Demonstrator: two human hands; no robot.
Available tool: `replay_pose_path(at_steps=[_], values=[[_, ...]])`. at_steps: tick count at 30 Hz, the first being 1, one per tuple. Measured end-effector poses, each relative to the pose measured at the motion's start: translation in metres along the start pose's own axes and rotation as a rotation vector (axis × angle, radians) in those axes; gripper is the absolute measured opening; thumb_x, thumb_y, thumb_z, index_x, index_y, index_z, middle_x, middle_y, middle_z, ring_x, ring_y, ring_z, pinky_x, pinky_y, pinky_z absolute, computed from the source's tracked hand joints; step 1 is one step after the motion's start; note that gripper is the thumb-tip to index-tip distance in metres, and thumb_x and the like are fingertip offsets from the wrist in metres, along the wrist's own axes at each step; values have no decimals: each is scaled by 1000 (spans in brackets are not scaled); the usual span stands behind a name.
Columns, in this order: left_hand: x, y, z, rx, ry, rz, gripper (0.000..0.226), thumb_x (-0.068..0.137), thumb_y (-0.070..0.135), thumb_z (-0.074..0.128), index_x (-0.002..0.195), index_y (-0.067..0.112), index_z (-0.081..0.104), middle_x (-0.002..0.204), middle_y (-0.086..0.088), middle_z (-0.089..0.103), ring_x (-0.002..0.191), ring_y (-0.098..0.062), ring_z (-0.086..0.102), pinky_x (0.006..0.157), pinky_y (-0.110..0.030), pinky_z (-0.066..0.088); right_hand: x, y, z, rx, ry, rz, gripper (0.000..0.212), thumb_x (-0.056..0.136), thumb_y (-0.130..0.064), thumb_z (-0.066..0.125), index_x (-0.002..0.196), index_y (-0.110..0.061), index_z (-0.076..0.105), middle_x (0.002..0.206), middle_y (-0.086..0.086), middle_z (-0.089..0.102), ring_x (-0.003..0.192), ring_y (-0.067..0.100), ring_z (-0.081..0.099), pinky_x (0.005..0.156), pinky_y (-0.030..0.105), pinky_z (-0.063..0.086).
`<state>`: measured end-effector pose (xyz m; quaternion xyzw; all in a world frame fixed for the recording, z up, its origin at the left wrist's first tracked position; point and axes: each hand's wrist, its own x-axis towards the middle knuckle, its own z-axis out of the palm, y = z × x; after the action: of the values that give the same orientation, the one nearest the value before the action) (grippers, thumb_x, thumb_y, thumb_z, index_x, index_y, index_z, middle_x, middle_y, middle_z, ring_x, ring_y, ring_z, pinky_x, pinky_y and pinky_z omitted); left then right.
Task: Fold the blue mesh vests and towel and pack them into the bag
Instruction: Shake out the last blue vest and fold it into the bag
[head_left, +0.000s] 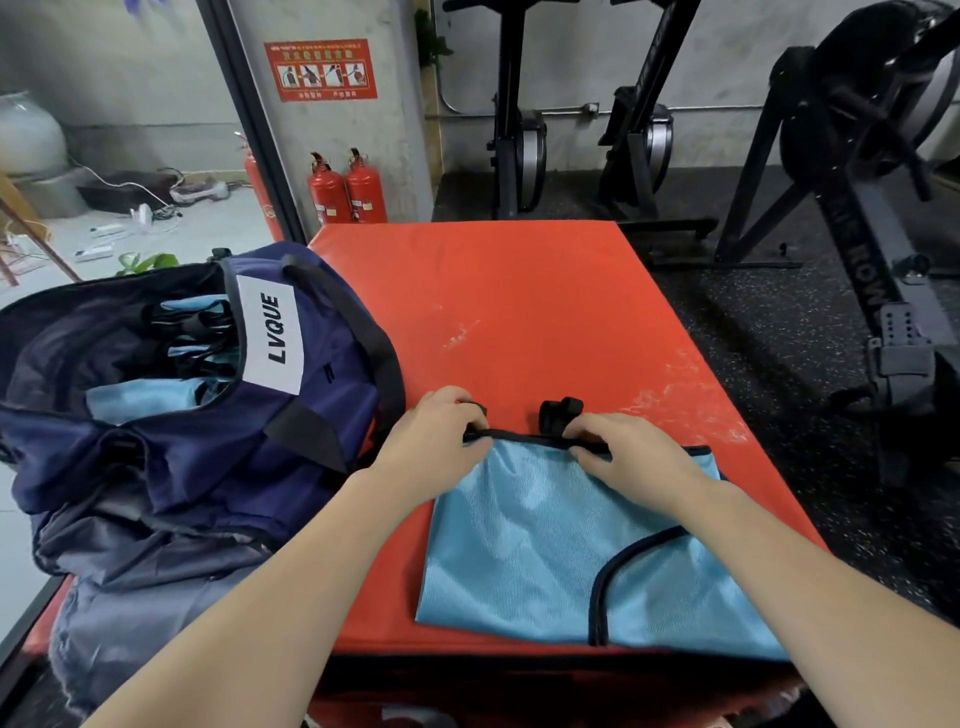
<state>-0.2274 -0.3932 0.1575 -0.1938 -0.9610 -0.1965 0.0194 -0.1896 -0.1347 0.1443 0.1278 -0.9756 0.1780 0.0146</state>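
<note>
A light blue mesh vest (540, 545) with black trim lies flat on the red padded box (519, 312), near its front edge. My left hand (436, 441) pinches the vest's black far edge at the left corner. My right hand (623, 452) grips the same edge further right, beside a curled black strap (558, 413). The navy bag (311, 374) with a white LVQUE label stands open to the left of the box. Folded blue mesh pieces with black trim (171, 358) lie inside it.
Grey-blue fabric (130, 597) hangs below the bag at the lower left. Black rowing machines (872, 208) stand on the speckled floor to the right and behind. Two red fire extinguishers (348, 189) stand against the wall behind the box.
</note>
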Motion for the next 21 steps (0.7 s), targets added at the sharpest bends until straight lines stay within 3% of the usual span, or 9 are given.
replay_pose_path(at_steps=[3,5,9,12,17,19,21], values=[[5,-2,-1,14,-60,-20,29,96,47,57,110,28,74,136,5,49,127,-19,43,102,-38,42,0,4,-2,19,47,40,22,97,-39,59,115,-30,69,117,-12,68,110,15,61,89,32,50],[7,-3,-2,2,-107,-43,25,97,43,56,103,29,76,134,3,47,126,-20,39,100,-39,42,0,6,-5,43,44,75,21,97,-40,60,111,-30,72,114,-12,69,107,14,60,87,31,48],[12,-5,-2,52,-135,-84,18,96,30,59,90,32,76,114,5,43,110,-20,38,83,-32,43,-2,14,-13,92,-5,129,18,96,-37,62,108,-30,75,111,-11,70,103,12,62,88,32,50],[18,-1,-2,14,-34,-99,10,87,24,70,83,28,78,102,1,55,91,-21,58,67,-30,46,-7,25,-21,150,-44,173,15,92,-35,69,105,-32,77,109,-14,71,102,7,62,94,31,50],[17,10,8,40,-45,-172,6,82,27,68,80,26,73,80,6,68,79,-22,64,74,-37,57,-16,52,-38,191,-106,308,9,82,-38,79,91,-40,78,109,-14,72,103,8,63,99,34,50],[15,14,11,59,-31,-185,11,86,24,61,87,26,72,84,4,68,82,-25,64,74,-36,56,-20,59,-44,196,-115,351,7,79,-39,81,82,-43,77,100,-14,74,95,12,67,92,35,54],[15,19,15,97,-5,-185,17,90,21,55,97,26,70,93,1,69,88,-29,63,76,-37,53,-25,62,-50,207,-110,370,8,78,-36,83,82,-40,78,91,-14,74,88,10,68,82,27,54]])
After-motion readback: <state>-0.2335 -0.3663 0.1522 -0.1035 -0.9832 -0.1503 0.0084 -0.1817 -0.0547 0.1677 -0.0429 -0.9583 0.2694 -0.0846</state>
